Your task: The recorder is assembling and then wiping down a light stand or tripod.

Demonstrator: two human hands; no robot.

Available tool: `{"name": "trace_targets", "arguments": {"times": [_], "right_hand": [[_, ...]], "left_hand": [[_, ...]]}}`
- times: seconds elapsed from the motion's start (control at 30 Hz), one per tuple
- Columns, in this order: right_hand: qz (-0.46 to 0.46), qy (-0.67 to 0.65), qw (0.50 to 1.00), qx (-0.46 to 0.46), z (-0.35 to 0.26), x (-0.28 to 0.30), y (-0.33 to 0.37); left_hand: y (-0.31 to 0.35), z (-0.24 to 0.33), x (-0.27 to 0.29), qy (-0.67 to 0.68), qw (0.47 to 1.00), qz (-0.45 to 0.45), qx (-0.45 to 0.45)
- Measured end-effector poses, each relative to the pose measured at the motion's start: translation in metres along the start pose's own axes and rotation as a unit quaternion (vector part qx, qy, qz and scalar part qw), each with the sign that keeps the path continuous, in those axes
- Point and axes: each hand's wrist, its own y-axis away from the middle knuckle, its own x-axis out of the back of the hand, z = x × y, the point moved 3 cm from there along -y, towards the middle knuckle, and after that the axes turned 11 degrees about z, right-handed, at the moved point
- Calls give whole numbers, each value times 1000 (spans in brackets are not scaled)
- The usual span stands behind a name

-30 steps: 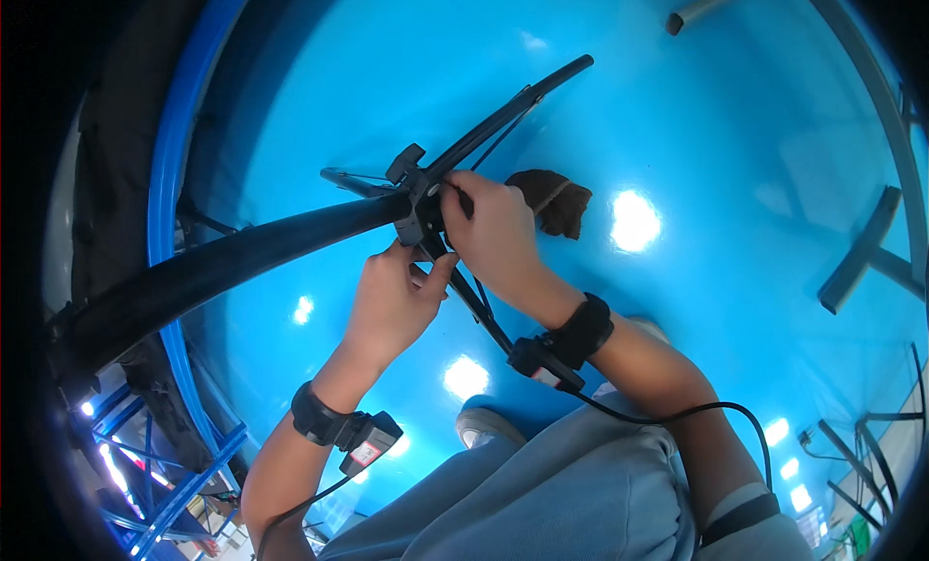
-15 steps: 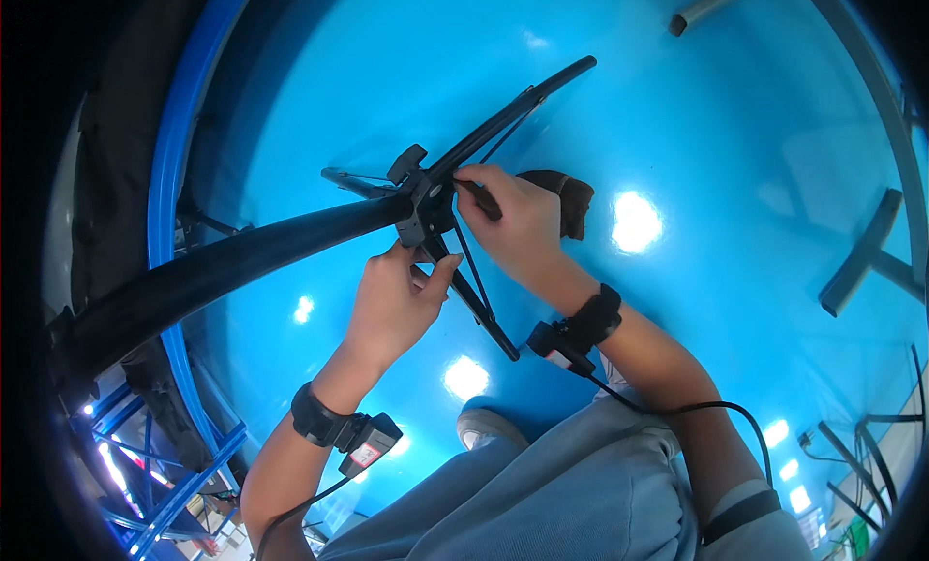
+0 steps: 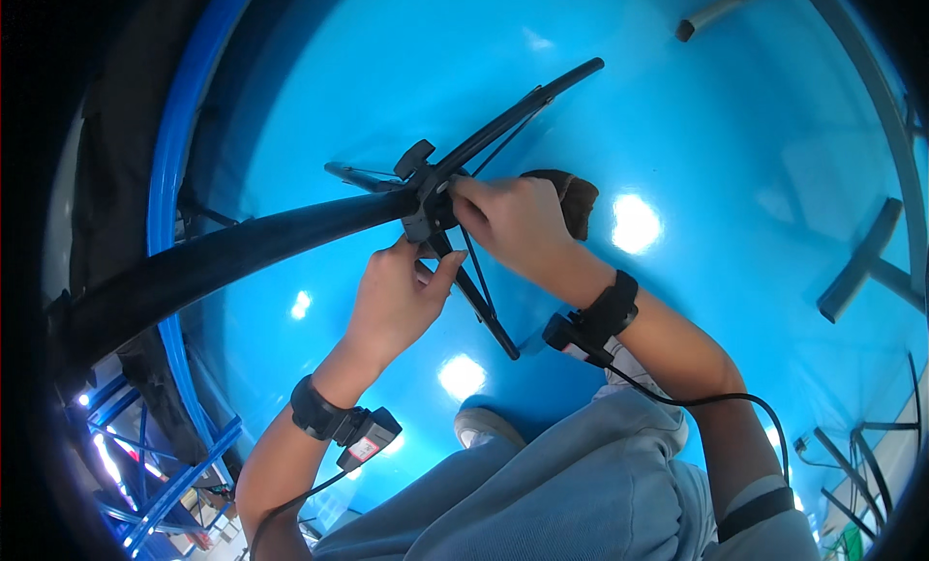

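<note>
A black tripod stand (image 3: 281, 234) crosses the view, its thick pole running off to the left. Its spread legs (image 3: 518, 111) and thin braces meet at a hub with a dark knob (image 3: 414, 159). My left hand (image 3: 397, 300) is closed below the hub, thumb and fingers pinched about the top of the near leg. My right hand (image 3: 523, 222) is closed at the hub's right side, its fingertips bent against the collar. The tips of both hands are partly hidden. Behind the right hand lies a dark brown object (image 3: 578, 201), which I cannot make out.
Underneath is a glossy blue floor (image 3: 697, 300). Grey metal legs stand at the right (image 3: 861, 261) and upper right (image 3: 721, 14). A curved blue frame bar (image 3: 174, 155) runs along the left. My shoe (image 3: 487, 428) is below the near leg. Wrist straps with cables sit on both forearms.
My right hand has turned at the hub, its knuckles now higher and its wrist further right. The tripod stand has shifted very slightly right. The left hand stays nearly in place.
</note>
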Motion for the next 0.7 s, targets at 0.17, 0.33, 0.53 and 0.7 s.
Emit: {"name": "trace_targets", "arguments": {"times": [0.17, 0.33, 0.53, 0.7], "right_hand": [[17, -5, 999, -27, -6, -1, 13], [14, -29, 997, -64, -10, 3, 20], [-45, 21, 997, -61, -4, -11, -5], [-35, 13, 996, -83, -8, 3, 14]], "left_hand": [[0, -1, 0, 2, 1000, 0, 18], [1, -3, 0, -19, 1000, -7, 18], [-1, -1, 2, 13, 1000, -3, 6], [0, -1, 6, 4, 1000, 8, 1]]}}
